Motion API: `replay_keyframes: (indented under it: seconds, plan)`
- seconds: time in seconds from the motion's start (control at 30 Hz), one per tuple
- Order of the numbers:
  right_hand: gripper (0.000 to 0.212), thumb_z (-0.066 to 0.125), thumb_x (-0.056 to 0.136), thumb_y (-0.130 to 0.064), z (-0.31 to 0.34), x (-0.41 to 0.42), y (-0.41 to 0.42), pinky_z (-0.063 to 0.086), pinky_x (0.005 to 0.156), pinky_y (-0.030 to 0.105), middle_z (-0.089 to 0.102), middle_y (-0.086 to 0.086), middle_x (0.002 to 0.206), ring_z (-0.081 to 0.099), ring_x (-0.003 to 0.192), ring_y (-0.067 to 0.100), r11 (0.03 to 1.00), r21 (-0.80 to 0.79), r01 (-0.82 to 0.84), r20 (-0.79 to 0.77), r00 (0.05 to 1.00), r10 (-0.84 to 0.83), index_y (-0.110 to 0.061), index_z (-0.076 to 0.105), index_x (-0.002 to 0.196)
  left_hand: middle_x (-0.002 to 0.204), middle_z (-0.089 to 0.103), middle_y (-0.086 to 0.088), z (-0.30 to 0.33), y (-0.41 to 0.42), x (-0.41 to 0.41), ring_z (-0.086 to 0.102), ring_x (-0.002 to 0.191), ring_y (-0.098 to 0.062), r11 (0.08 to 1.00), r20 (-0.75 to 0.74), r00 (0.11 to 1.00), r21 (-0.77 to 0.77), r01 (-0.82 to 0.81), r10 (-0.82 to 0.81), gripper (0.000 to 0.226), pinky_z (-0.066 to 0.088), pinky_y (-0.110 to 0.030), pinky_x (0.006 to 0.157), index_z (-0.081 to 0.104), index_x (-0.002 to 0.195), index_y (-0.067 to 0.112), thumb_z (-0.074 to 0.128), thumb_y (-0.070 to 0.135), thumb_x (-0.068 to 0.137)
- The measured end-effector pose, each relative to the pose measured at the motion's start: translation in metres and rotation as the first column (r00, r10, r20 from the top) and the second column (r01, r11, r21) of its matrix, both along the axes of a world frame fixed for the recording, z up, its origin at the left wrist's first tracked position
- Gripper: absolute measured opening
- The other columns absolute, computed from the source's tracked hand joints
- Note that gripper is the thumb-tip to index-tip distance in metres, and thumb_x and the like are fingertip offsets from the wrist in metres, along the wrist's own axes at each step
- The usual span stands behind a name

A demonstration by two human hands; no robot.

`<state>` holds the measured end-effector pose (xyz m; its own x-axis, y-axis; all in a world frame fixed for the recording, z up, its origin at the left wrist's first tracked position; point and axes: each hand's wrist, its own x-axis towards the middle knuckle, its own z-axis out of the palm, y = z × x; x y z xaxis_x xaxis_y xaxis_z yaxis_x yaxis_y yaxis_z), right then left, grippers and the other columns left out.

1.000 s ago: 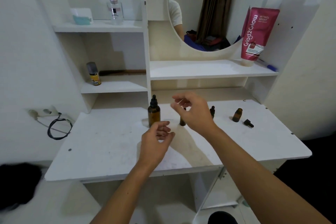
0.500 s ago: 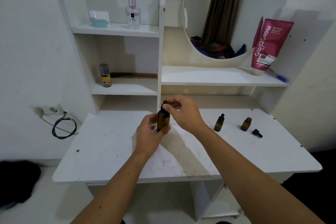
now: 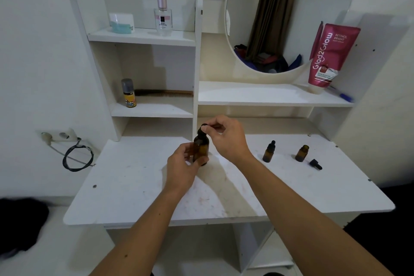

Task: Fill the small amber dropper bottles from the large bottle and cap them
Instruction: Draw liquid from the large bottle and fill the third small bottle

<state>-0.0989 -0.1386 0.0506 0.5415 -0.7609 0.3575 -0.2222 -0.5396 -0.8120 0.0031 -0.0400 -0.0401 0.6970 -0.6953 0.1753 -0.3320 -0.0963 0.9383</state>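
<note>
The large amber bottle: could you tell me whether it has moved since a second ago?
Cannot tell. The large amber bottle stands near the shelf's upright divider as before, now held by the left hand.

Soft, even indoor light; daylight shows at the window in the mirror point(image 3: 289, 18). Faint shadows fall on the tabletop point(image 3: 134, 186). Wide-angle bending curves the edges.

Pink tube point(image 3: 329, 56): "Glad2Glow", "RETINOL BRIGHT" (smaller print unreadable).
</note>
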Motion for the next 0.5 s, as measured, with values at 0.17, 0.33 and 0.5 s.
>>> replay_keyframes:
  seconds: [0.17,0.33,0.5]
  plan:
    - [0.011,0.069,0.1,-0.021,0.012,-0.002,-0.001,0.047,0.076,0.004,0.073,-0.012,0.093,0.067,0.086,-0.004,0.999,0.03,-0.02,-0.043,0.999,0.021,-0.017,0.074,0.109,0.123,0.069,0.006,0.004,0.001,-0.004,0.063,0.11,-0.015,1.0,0.002,1.0,0.012,-0.007,0.007,0.052,0.053,-0.036,0.105,0.061,0.131,0.019,0.084,0.029,0.085]
    - [0.014,0.068,0.1,-0.015,0.036,-0.008,-0.002,0.048,0.078,0.002,0.073,-0.015,0.095,0.067,0.088,-0.011,1.0,-0.007,-0.024,0.095,0.995,0.025,-0.013,0.074,0.112,0.127,0.069,0.003,0.007,0.004,-0.008,0.062,0.115,-0.014,1.0,0.022,1.0,0.022,-0.012,0.011,0.055,0.051,-0.037,0.109,0.059,0.134,0.017,0.083,0.03,0.086]
    - [0.016,0.068,0.099,-0.012,0.062,-0.029,-0.003,0.052,0.086,0.01,0.076,-0.008,0.101,0.071,0.094,-0.001,0.999,-0.036,0.015,0.253,0.967,-0.005,-0.013,0.075,0.114,0.137,0.064,0.001,0.005,0.003,-0.013,0.063,0.121,-0.019,0.996,0.0,0.997,0.041,-0.081,0.081,0.067,0.053,-0.037,0.106,0.052,0.141,0.021,0.085,0.034,0.084]
